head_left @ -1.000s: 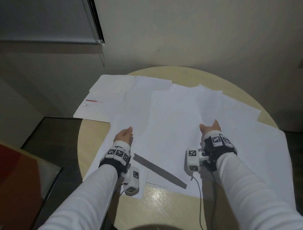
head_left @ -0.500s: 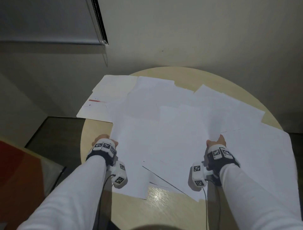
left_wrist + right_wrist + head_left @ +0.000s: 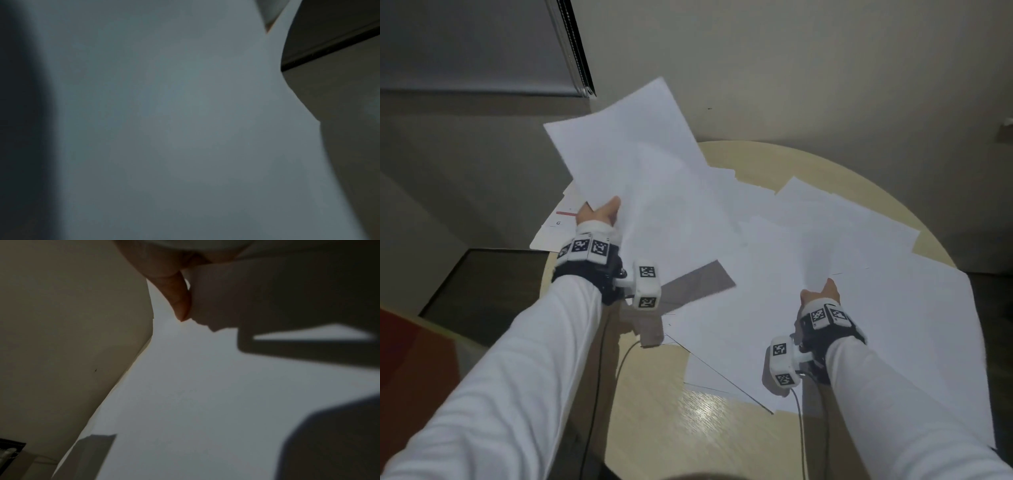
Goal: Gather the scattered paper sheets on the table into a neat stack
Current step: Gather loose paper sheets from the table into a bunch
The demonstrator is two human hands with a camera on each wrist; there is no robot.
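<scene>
White paper everywhere, and the left hand point(image 3: 599, 214) has some of it up in the air: it grips the near corner of a lifted sheet point(image 3: 633, 164), thumb on top, the rest of the fingers hidden beneath. That sheet tilts up and away from the hand, its far corners raised clear against the wall point(image 3: 825, 68). From the left wrist camera, paper point(image 3: 185, 129) fills nearly the whole view, curved and close.

Over to the right hand point(image 3: 822, 294): low down, tucked under the edge of the sheets point(image 3: 859, 267) in front of it. Only the back of the hand shows from above. The right wrist camera catches one finger point(image 3: 176, 293) pointing along the paper's point(image 3: 195, 394) underside, but whether the hand pinches the sheet or merely props it, I cannot tell.

Between the two hands more sheets overlap at loose angles, with dark shadows under the raised one. Beyond the left hand lies a sheet with a red bar point(image 3: 558, 219), hanging over the tabletop's edge. Right of the right hand a large sheet point(image 3: 928, 342) spreads out and overhangs too. Nearer the person, between the sleeves, the pale round tabletop point(image 3: 688, 428) shows bare wood grain. Up left of the lifted sheet hangs a grey blind point(image 3: 465, 44).
</scene>
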